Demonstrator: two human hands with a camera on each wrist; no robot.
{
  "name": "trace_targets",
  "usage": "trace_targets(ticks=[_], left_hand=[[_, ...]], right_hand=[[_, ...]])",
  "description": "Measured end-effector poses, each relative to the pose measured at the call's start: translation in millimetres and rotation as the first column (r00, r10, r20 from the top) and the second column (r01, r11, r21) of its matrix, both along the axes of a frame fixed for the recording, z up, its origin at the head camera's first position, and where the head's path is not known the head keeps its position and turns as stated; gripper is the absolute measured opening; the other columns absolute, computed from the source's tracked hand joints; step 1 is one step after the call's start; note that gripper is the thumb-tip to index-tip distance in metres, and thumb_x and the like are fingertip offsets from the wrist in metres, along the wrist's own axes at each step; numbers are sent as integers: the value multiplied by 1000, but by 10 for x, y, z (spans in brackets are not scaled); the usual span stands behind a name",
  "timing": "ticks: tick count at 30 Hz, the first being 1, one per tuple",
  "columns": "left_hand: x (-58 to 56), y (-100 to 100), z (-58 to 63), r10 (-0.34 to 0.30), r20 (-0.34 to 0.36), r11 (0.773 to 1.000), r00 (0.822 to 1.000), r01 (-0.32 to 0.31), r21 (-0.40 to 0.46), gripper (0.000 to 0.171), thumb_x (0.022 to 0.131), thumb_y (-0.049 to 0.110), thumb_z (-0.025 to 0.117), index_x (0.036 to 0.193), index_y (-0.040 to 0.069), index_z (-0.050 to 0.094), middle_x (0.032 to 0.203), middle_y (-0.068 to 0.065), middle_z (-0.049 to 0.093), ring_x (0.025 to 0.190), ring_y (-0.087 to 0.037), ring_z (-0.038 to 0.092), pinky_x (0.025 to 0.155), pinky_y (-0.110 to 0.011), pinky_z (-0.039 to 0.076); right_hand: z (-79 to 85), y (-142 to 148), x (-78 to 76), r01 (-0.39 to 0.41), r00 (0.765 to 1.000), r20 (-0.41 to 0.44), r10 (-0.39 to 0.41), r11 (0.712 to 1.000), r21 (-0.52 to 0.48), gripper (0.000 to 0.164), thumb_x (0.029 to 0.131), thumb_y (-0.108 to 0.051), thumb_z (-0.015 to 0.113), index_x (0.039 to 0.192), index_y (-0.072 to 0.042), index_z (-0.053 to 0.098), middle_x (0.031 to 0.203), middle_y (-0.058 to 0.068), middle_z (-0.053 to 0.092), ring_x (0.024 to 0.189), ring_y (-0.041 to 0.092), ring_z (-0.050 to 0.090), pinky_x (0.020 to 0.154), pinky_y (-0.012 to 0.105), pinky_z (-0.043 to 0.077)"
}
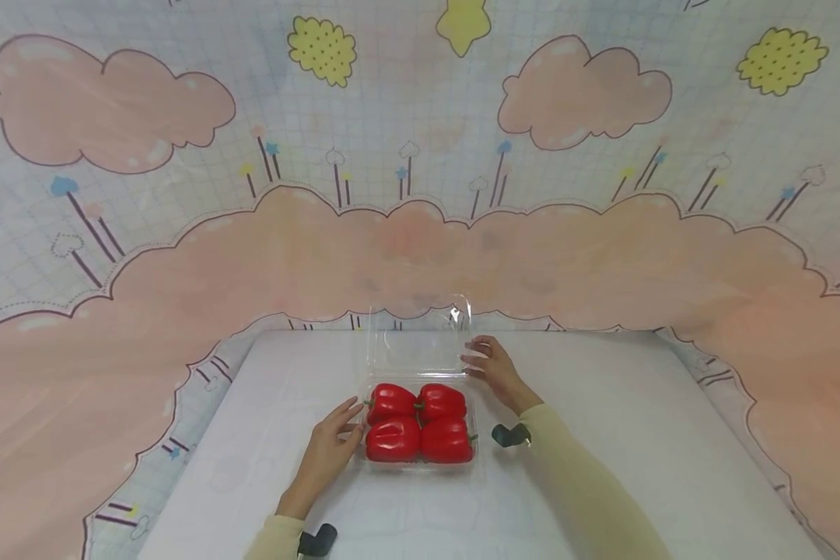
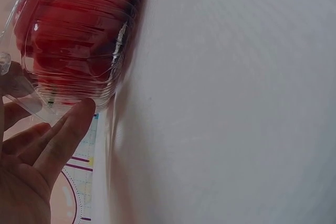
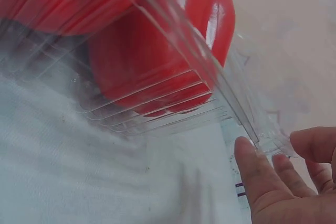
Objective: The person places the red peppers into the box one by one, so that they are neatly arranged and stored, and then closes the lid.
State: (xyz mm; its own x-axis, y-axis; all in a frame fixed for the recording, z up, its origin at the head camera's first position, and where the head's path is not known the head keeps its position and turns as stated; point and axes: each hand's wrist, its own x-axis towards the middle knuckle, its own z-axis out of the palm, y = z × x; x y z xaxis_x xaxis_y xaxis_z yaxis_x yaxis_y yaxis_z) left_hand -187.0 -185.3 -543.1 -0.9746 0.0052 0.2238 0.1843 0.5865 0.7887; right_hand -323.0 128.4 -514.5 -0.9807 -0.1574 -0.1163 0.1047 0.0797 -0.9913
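Red bell peppers (image 1: 391, 441) sit in two rows inside a clear ribbed plastic container (image 1: 420, 467). Its transparent lid (image 1: 420, 354) is hinged at the far side and stands raised. At the container's left side is my left hand (image 1: 330, 447), fingers extended, with one fingertip (image 2: 86, 107) at the ribbed wall in the left wrist view. My right hand (image 1: 497, 373) reaches the lid's right edge, near the hinge. Close up in the right wrist view, its thumb (image 3: 312, 142) and fingers lie on either side of the clear plastic edge, pinching it.
The container rests on a white table (image 1: 602, 467). Behind and beside the table hangs a patterned cloth (image 1: 420, 257) with pink clouds and yellow shapes. Dark straps (image 1: 511, 435) show at both wrists.
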Motion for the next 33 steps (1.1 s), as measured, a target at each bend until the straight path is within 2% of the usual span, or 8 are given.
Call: trace_targets(ticks=[8,13,16,23,28,33], left_hand=[[-20,-11,-4,-5,9,1000,1000,5,-7,43,92,12,65,134,8,60,147,-10,52,103,-27,72,76,-26,62],[-19,-28,26,-15,32,1000,999,15,11,48,94,13,62,140,7,53,147,-13,52,102,-29,71,70,-24,62],[-40,-46,75,-5,26,1000,1000,5,-7,47,95,15,62,140,6,52,148,-14,51,106,-31,70,73,-27,63],[-184,-111,230,28,-26,996,999,-30,-85,50,96,21,60,142,4,48,150,-17,47,130,-36,55,93,-43,57],[-296,-124,354,14,-90,993,996,-24,-114,53,96,20,61,145,5,45,149,-18,48,132,-37,53,97,-48,54],[-392,-99,480,20,-109,996,994,-30,-88,54,96,18,60,146,6,43,150,-18,46,133,-38,51,99,-49,52]], right_hand=[[47,18,3,-31,999,8,31,999,-32,45,99,-7,53,140,-5,34,152,21,39,135,38,49,104,41,50],[51,24,3,-19,1000,-6,19,999,-33,40,98,-4,52,136,-6,38,150,20,42,133,37,52,101,37,53],[49,25,0,-10,1000,-6,10,999,-36,38,97,-3,52,133,-6,39,150,19,43,132,35,53,100,36,54],[71,26,8,7,1000,-30,-7,1000,0,33,96,-5,54,127,-6,43,148,16,47,130,33,56,100,35,55],[87,39,19,19,999,-45,-18,999,37,33,93,-2,57,124,-4,46,146,14,51,131,31,56,100,34,54],[100,62,24,26,998,-64,-23,999,45,30,91,3,59,119,-1,49,145,15,53,130,32,57,101,35,54]])
